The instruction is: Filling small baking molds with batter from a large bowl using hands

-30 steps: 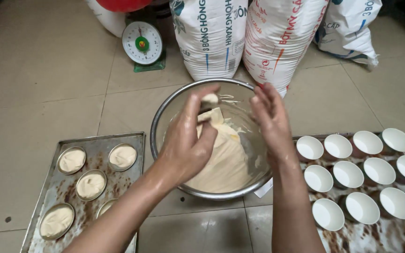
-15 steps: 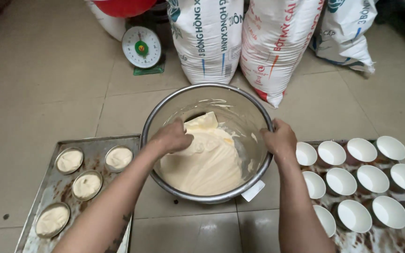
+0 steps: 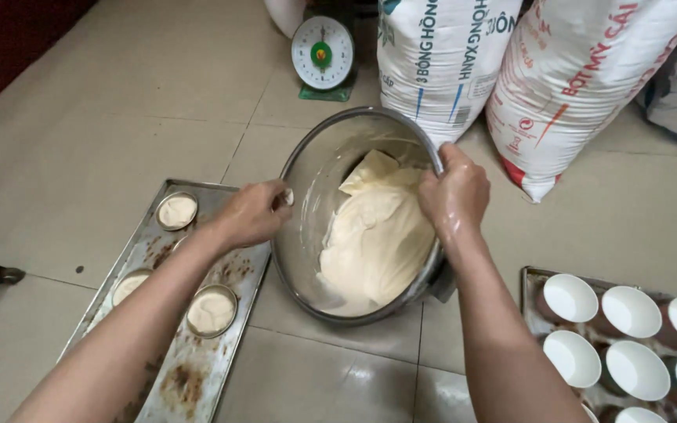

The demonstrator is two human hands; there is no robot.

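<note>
On the floor: a big metal bowl sits tipped on the pale tiles; its open side leans toward the person
Bowl: shiny and round; it lies between the two trays; two big sacks stand just behind it
Batter: thick cream batter fills the low side of the bowl; some is piled up near the far rim
Left hand: the left hand is curled on the left rim of the bowl; the fingers pinch the rim; a bit of batter sticks to a fingertip
Right hand: the right hand is wrapped tight over the right rim; fingers are pressed together on the edge; the skin looks wet and shiny
Left tray: a flat metal tray with brown stains lies left of the bowl; small round tins full of batter sit on it; the left arm crosses over it
Right tray: another tray lies at the right; white paper cups stand on it in rows, close together
Sacks: a white sack with blue print and a white sack with red print lean side by side
Scale: a small round kitchen scale with a green middle stands on the floor, left of the sacks
</note>
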